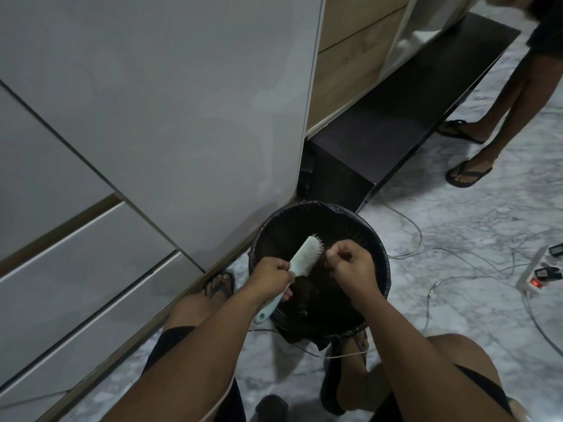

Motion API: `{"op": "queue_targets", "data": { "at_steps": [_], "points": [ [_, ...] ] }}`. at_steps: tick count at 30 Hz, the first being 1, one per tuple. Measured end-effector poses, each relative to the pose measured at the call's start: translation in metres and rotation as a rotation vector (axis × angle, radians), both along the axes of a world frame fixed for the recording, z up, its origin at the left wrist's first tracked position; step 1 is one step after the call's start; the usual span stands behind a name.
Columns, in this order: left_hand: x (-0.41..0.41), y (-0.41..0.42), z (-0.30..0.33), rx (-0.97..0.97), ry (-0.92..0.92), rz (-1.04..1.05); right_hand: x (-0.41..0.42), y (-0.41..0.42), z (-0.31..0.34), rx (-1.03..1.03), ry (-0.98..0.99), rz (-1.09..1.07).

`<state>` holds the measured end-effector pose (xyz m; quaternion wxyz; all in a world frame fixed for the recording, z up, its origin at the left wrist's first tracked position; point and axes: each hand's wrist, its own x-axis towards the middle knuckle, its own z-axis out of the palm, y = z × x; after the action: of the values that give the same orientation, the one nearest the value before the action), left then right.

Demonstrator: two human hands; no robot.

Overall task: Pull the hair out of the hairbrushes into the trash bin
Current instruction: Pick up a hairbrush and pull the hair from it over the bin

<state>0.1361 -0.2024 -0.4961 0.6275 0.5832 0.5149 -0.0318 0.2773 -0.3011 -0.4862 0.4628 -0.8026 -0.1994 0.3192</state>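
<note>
Over the trash bin (379,254), left hand (272,277) grips the hairbrush (304,254); right hand (350,263) pinches closed beside its bristles.

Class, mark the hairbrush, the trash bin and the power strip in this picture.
hairbrush (305,254), head view, on the pale back of its head.
trash bin (384,266), head view, on its right rim.
power strip (531,277), head view, on its white casing.
</note>
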Motion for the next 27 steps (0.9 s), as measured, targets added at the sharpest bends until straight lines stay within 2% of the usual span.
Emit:
{"op": "queue_targets", "data": {
  "at_steps": [2,6,10,13,19,23,27],
  "points": [
    [0.001,0.000,0.003,-0.013,-0.012,0.029,0.003,0.000,0.000,-0.004,0.046,-0.087],
    [0.001,0.000,0.012,-0.061,-0.083,0.076,-0.001,0.000,0.001,-0.075,0.078,-0.039],
    [0.002,-0.002,0.022,-0.059,-0.137,0.066,-0.009,0.007,0.007,-0.026,0.449,-0.055],
    [0.002,-0.001,0.023,-0.026,-0.122,0.052,-0.008,0.009,0.009,-0.010,0.558,-0.051],
    [0.001,-0.008,0.020,0.007,-0.106,0.047,-0.009,0.009,0.008,-0.082,0.397,0.016],
    [0.000,-0.002,0.016,0.097,-0.057,0.086,-0.007,0.005,0.004,-0.161,0.132,0.108],
    [-0.002,0.004,0.016,0.236,0.019,0.133,-0.002,0.001,-0.001,-0.227,0.057,0.148]
  ]
}}
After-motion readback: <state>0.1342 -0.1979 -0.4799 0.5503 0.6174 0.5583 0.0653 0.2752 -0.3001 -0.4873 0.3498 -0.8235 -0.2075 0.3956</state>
